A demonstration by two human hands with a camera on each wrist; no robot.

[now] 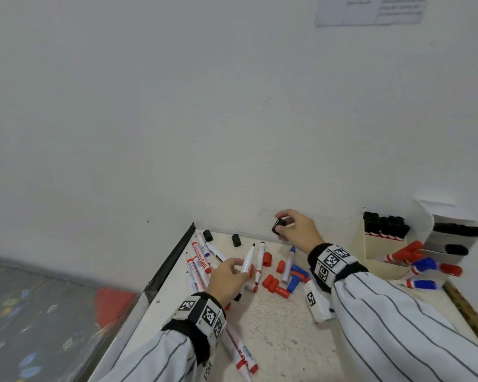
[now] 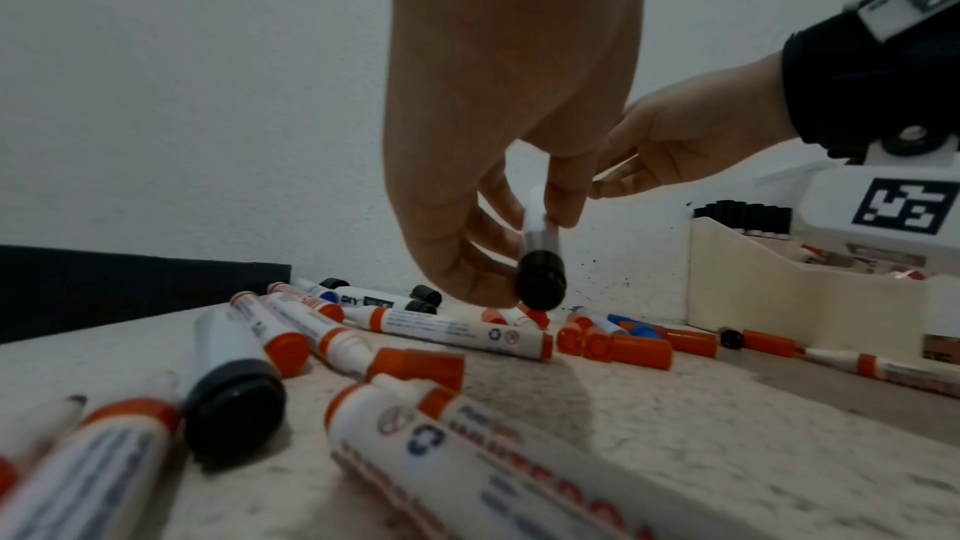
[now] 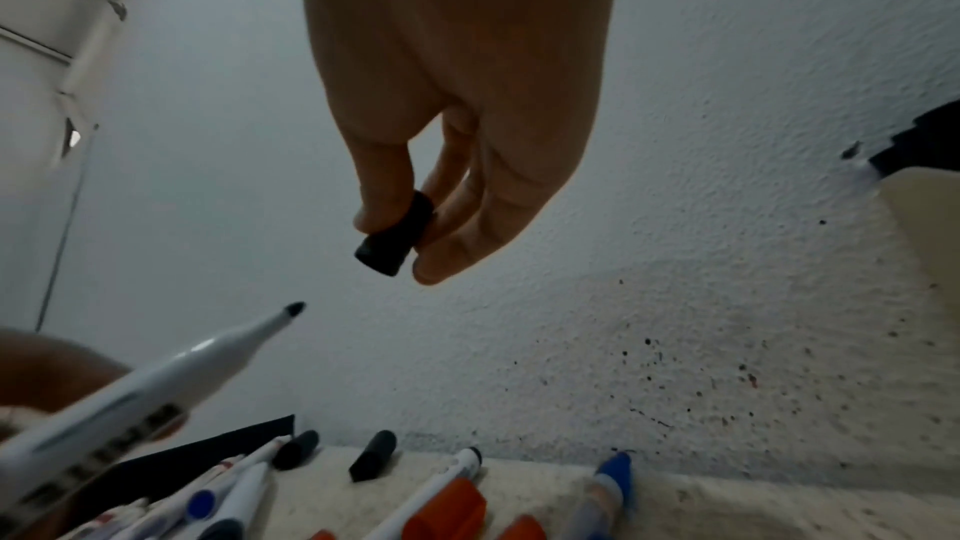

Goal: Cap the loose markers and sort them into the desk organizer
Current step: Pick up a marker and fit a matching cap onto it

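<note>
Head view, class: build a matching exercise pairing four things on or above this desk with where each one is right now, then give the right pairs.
Things:
1. black cap
2. uncapped black marker
3. capped black markers
4. loose red caps

Places:
A. lying on the desk
B. pinched in the right hand
C. standing in the desk organizer
D. gripped in the left hand

Pairs: 1-B, 2-D, 3-C, 4-A

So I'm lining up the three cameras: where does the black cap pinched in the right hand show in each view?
Head: black cap right of centre, against the wall, in the right hand.
Left wrist: not visible; the left hand blocks it.
Right wrist: centre, between the fingers.
Shared landmark: the uncapped black marker.
</note>
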